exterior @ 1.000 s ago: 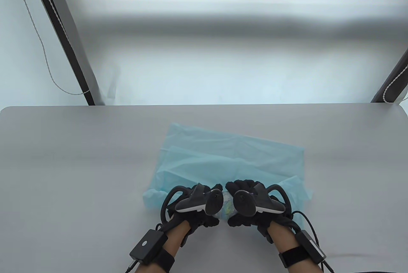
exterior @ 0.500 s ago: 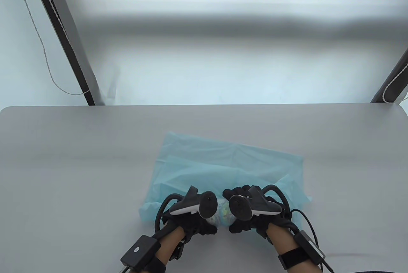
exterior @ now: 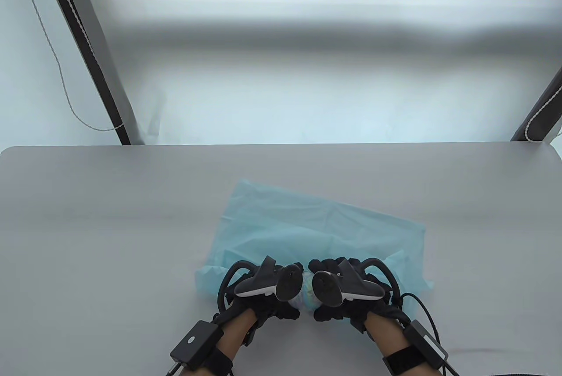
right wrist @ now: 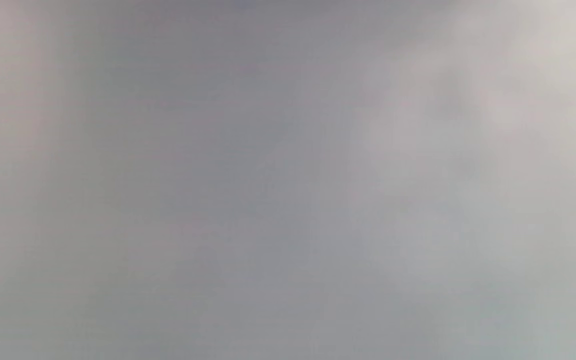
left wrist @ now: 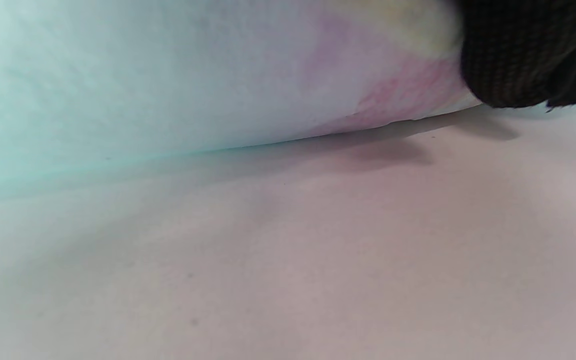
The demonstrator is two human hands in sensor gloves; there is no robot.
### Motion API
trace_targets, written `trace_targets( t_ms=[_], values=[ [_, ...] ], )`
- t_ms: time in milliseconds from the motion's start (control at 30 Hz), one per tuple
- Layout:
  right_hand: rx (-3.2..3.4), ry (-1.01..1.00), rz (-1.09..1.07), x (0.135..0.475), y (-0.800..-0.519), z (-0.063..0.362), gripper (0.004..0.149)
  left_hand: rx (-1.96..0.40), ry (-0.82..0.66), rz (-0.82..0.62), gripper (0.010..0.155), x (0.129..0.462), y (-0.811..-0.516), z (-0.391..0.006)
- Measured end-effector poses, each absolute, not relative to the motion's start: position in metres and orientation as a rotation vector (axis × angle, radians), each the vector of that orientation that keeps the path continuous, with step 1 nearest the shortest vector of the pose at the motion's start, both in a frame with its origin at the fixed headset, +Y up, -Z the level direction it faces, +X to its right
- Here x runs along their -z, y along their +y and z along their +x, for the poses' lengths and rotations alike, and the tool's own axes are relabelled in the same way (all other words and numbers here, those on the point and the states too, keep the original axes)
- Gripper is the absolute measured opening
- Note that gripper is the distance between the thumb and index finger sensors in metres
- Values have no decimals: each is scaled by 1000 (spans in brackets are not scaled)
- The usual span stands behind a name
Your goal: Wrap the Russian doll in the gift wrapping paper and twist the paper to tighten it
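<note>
A light blue sheet of wrapping paper point(exterior: 316, 227) lies on the grey table point(exterior: 109, 218), near the front edge. Between my two hands the Russian doll point(exterior: 307, 293) shows as a small pale shape with green and blue paint, and paper covers part of it. My left hand point(exterior: 284, 311) grips its left side and my right hand point(exterior: 328, 311) grips its right side. The trackers hide most of the fingers. In the left wrist view the paper point(left wrist: 143, 75) rises from the table, pink and yellow paint shows through it, and a gloved fingertip point(left wrist: 518, 50) presses on it. The right wrist view is a grey blur.
The table's far edge point(exterior: 281, 144) runs across the middle of the table view. Beyond it, dark slanted posts point(exterior: 94, 55) with white cord stand at the left and right. Bare tabletop lies to the left and right of the paper.
Both hands have drawn the doll slightly nearer and to the left. The paper has shifted with them, and its far right corner now sits closer to me.
</note>
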State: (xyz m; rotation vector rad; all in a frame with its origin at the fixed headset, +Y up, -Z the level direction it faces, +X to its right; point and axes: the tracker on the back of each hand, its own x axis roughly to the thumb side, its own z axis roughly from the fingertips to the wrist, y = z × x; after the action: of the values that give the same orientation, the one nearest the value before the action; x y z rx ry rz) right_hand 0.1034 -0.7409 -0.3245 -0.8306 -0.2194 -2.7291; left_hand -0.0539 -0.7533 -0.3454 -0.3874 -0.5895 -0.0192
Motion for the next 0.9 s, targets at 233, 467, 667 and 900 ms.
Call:
trace_targets(
  t_ms=[233, 467, 667, 900],
  values=[
    [2733, -223, -834, 323, -742, 100, 114, -47, -583, -498, 105, 347, -756, -61],
    [2869, -284, -760, 331, -745, 108, 114, 67, -520, -379, 111, 338, -755, -70],
    [2834, -294, -731, 328, -741, 105, 113, 77, -523, -314, 106, 343, -759, -68],
    [2675, -292, -680, 321, -733, 104, 120, -50, -576, -460, 105, 355, -757, -74]
  ],
)
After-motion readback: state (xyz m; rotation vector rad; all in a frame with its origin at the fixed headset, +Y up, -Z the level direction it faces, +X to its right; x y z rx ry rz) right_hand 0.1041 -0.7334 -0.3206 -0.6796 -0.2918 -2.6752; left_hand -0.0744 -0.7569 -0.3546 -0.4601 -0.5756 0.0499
